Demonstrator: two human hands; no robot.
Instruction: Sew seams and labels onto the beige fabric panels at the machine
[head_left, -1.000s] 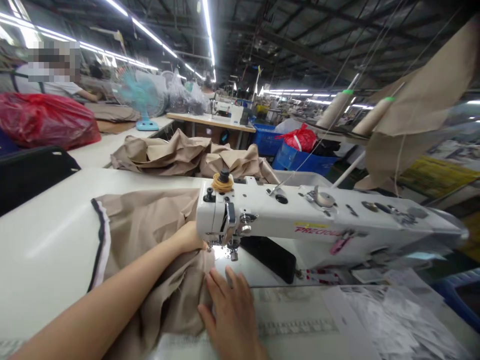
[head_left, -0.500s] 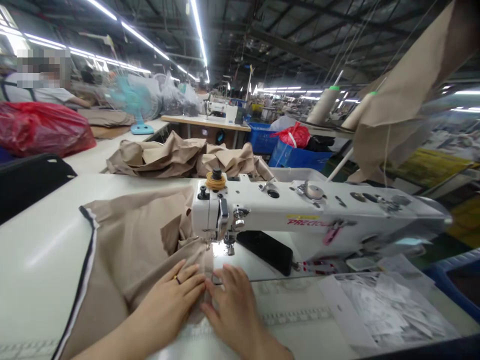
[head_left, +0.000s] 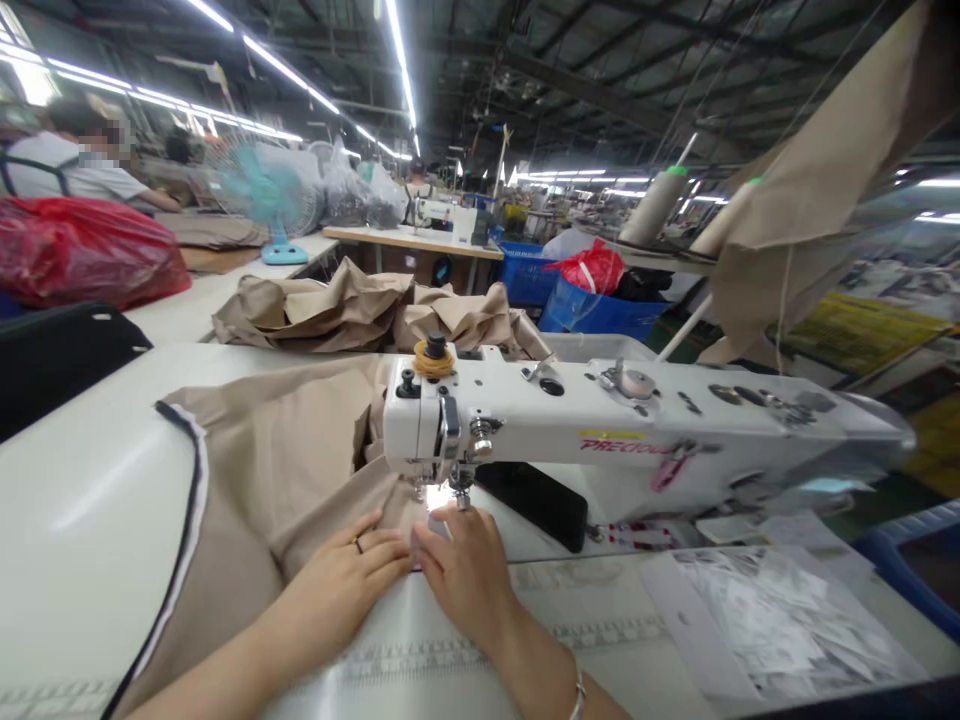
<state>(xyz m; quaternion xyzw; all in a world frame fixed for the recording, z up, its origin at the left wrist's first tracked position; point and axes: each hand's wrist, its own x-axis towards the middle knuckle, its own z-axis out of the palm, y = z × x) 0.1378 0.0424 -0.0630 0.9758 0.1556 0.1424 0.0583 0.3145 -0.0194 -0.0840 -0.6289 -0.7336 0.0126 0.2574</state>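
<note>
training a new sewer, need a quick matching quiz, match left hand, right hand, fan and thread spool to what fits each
1. left hand
2. right hand
3. fan
4. thread spool

A. sits on top of the sewing machine
B. has a bracelet at the wrist
C. teal, standing on the table behind
D. has a ring on a finger, resting on tan fabric

Pairs: 1-D, 2-B, 3-C, 4-A

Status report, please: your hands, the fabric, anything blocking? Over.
Left hand, right hand on beige fabric. Fabric reaches sewing machine presser foot. Black flat object right of foot.
</note>
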